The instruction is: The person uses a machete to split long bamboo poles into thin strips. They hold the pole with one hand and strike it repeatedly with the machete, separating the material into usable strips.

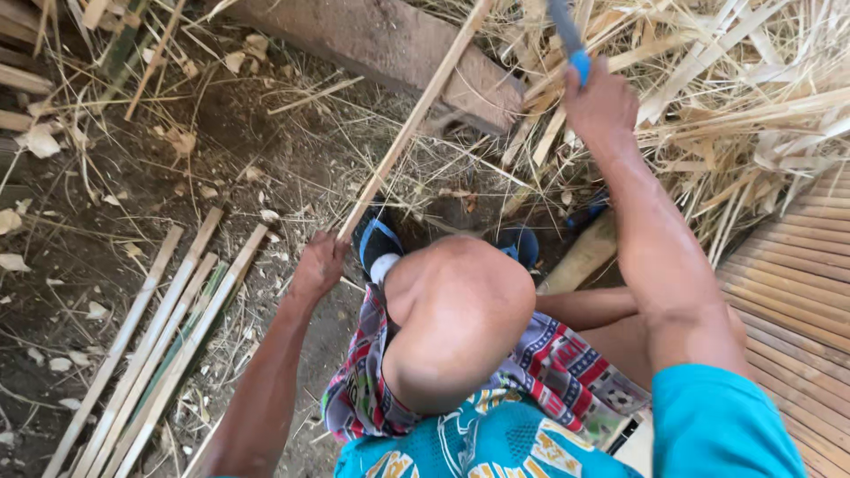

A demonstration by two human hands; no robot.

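Note:
My left hand (317, 263) grips the near end of a long bamboo strip (414, 115) that slants up and away to the top of the view. My right hand (600, 102) is raised at the upper right, closed around a blue-handled blade (567, 40) whose tip runs out of frame. My bent knee (456, 310) fills the centre, above patterned shorts and a turquoise shirt. The blade is to the right of the strip and apart from it.
Several cut bamboo strips (159, 336) lie side by side on the dirt at the lower left. A pile of bamboo shavings (735, 97) spreads at the upper right. A woven bamboo mat (797, 310) lies at the right. A stone block (398, 49) sits at the top.

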